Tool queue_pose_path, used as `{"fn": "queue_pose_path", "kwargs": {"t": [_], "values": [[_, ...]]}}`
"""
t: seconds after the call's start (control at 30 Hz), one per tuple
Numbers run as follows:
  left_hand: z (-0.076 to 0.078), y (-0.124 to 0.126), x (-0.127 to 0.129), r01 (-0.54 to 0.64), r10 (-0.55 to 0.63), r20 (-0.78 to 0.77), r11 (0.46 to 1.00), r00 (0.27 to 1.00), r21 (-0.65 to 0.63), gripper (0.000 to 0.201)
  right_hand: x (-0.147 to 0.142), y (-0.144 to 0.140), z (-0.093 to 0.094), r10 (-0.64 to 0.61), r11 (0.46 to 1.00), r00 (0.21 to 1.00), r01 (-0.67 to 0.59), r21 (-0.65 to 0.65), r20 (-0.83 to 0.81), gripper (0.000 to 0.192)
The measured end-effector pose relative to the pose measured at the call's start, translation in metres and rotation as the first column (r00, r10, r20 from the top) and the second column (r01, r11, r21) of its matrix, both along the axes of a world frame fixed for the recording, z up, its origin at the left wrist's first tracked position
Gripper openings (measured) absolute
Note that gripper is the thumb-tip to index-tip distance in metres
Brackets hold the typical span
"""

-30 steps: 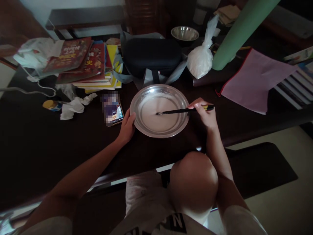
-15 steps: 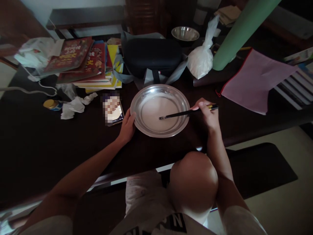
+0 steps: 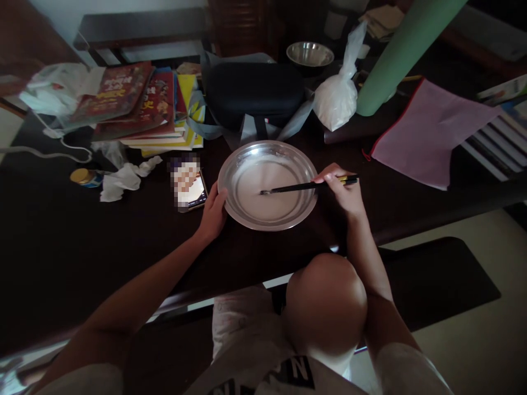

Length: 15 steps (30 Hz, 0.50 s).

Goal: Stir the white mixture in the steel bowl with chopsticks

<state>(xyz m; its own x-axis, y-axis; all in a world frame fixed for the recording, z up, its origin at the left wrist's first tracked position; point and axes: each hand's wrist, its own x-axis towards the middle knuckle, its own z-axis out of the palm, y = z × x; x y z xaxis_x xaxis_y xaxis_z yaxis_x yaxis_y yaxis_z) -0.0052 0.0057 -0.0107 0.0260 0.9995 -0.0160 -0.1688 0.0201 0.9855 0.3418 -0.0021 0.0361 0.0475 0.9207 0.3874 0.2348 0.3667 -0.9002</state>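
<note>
A round, shallow steel plate [image 3: 305, 176] with a broad shiny rim sits near the middle of the dark wooden table [image 3: 82, 241], holding a thin pool of smooth, milky white batter [image 3: 267, 189]. The left hand [image 3: 213, 213] cups the plate's near-left rim, fingers curled against the metal edge. The right hand [image 3: 343, 191] is at the plate's right rim, fingers pinched around a pair of slim black chopsticks [image 3: 302, 186] with yellow bands at the held end; the sticks lie almost level, tips dipped in the batter near the plate's centre. Just left of the plate lies a smartphone [image 3: 190, 189] with a lit screen, and farther left a crumpled white tissue [image 3: 123, 178] and a small yellow-capped jar [image 3: 84, 176]. Beyond the plate are a black oval zip case [image 3: 255, 93], a knotted clear plastic bag of white powder [image 3: 335, 99], a small steel bowl [image 3: 309, 54] and a green cylinder [image 3: 395, 60]. A stack of glossy books [image 3: 140, 104] lies far left; a flat pink pouch [image 3: 424, 131] lies right.
</note>
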Motion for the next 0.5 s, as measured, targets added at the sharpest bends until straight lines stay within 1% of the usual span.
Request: {"fn": "queue_pose_path", "kwargs": {"t": [0.07, 0.13, 0.17, 0.27, 0.3, 0.37, 0.43, 0.47, 0.5], "values": [[0.0003, -0.0001, 0.0001, 0.004, -0.004, 0.000, 1.000, 1.000, 0.001, 0.056, 0.0012, 0.0001, -0.0011, -0.061, 0.998, 0.998, 0.062, 0.008, -0.030, 0.041], [0.0005, -0.0002, 0.0004, 0.005, -0.005, 0.001, 1.000, 1.000, 0.006, 0.056, 0.0017, -0.0003, -0.0016, -0.086, 0.996, 0.994, 0.087, 0.004, -0.063, 0.041], [0.0006, -0.0002, 0.0005, 0.003, -0.003, 0.003, 1.000, 1.000, 0.006, 0.056, 0.0014, -0.0004, -0.0014, -0.071, 0.997, 0.995, 0.071, -0.001, -0.067, 0.041], [0.0013, -0.0004, 0.0011, -0.008, 0.008, 0.007, 1.000, 1.000, -0.003, 0.058, -0.0006, -0.0003, 0.0001, 0.029, 1.000, 0.999, -0.029, -0.009, -0.024, 0.040], [0.0017, -0.0005, 0.0014, -0.009, 0.009, 0.006, 1.000, 1.000, -0.006, 0.059, -0.0009, -0.0001, 0.0004, 0.039, 0.999, 0.999, -0.039, -0.004, -0.011, 0.040], [0.0026, -0.0007, 0.0019, -0.009, 0.009, 0.007, 1.000, 1.000, -0.004, 0.060, 0.0000, 0.0001, 0.0003, -0.004, 1.000, 1.000, 0.005, 0.006, -0.009, 0.042], [0.0033, -0.0009, 0.0022, -0.008, 0.008, 0.014, 1.000, 1.000, -0.003, 0.059, 0.0014, -0.0003, -0.0002, -0.082, 0.997, 0.995, 0.082, 0.000, -0.051, 0.044], [0.0036, -0.0009, 0.0023, -0.007, 0.007, 0.016, 1.000, 1.000, -0.004, 0.058, 0.0016, -0.0007, -0.0002, -0.102, 0.995, 0.992, 0.102, -0.007, -0.068, 0.045], [0.0038, -0.0010, 0.0023, -0.006, 0.006, 0.015, 1.000, 1.000, -0.003, 0.057, 0.0015, -0.0011, 0.0000, -0.089, 0.996, 0.993, 0.088, -0.014, -0.071, 0.044]]}}
